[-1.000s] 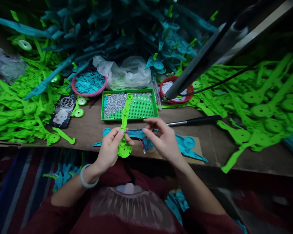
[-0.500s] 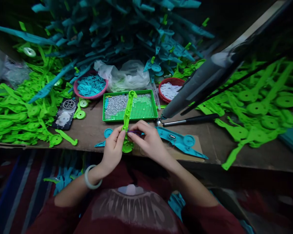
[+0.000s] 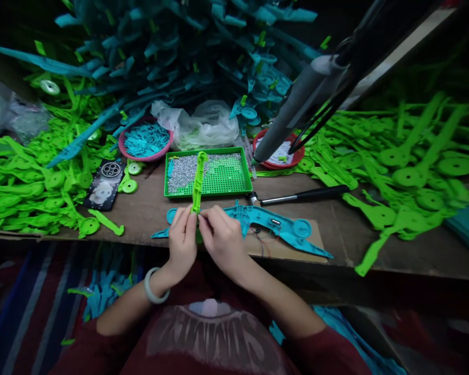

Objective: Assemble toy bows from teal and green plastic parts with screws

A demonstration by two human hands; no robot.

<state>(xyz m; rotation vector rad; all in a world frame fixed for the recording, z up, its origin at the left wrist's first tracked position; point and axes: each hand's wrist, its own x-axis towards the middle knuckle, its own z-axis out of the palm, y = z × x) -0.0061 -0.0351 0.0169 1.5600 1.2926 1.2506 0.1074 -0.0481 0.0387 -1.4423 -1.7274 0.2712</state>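
Observation:
A long bright-green plastic part (image 3: 198, 182) stands nearly upright in front of me, its lower end largely hidden by my fingers. My left hand (image 3: 182, 240) is closed around that lower end. Closed in a pinch, my right hand (image 3: 225, 240) presses its fingertips against the same end from the right; whether a wire is also between them is hidden. Just beyond my hands lies a blue plastic shell (image 3: 258, 216) on a piece of cardboard (image 3: 310, 245), with a small metal piece and thin wires on it.
Behind is a green tray (image 3: 230, 192) of small metal pieces. Baskets of blue pieces (image 3: 146, 140) and white pieces (image 3: 277, 151) flank it. A grey tool (image 3: 289, 109) hangs at right above a hammer (image 3: 316, 192). Green parts (image 3: 42, 182) and a phone (image 3: 105, 185) lie left.
The green part has tilted more upright and shifted slightly left. My right hand has moved left, close against my left hand. The hanging grey tool has swung up and away.

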